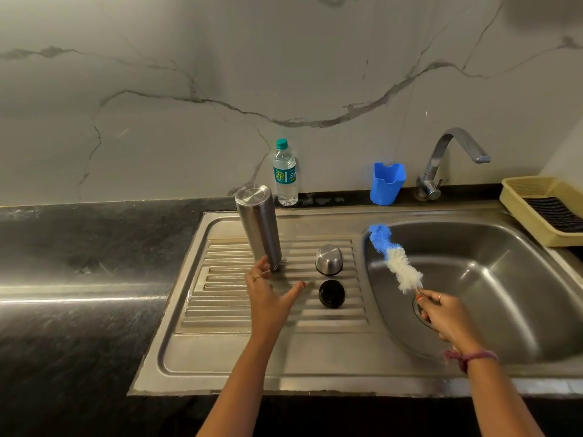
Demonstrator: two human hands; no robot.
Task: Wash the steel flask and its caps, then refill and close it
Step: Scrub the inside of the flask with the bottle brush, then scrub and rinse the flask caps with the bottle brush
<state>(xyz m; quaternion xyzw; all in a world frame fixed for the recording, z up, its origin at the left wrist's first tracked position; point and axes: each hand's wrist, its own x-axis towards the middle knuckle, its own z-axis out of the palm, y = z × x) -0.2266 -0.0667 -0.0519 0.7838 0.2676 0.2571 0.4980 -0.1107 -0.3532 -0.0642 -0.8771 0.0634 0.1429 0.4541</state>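
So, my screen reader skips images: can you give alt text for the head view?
A steel flask stands upside down on the sink drainboard, left hand open beside it. The right hand holds a blue-white bottle brush over the basin; two caps lie between.

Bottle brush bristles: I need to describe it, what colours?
Blue at the tip, white nearer the handle, on the bottle brush, head view.

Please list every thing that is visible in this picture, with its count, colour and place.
steel flask: 1, silver, upside down on draining board
steel cap: 1, silver, draining board, right of flask
inner cap: 1, black, in front of steel cap
bottle brush: 1, blue and white, over sink basin
water bottle: 1, clear, green cap, by wall
holder: 1, blue, by tap
tap: 1, chrome, behind sink basin
tray: 1, cream, far right
left hand: open, touching flask
right hand: holds brush
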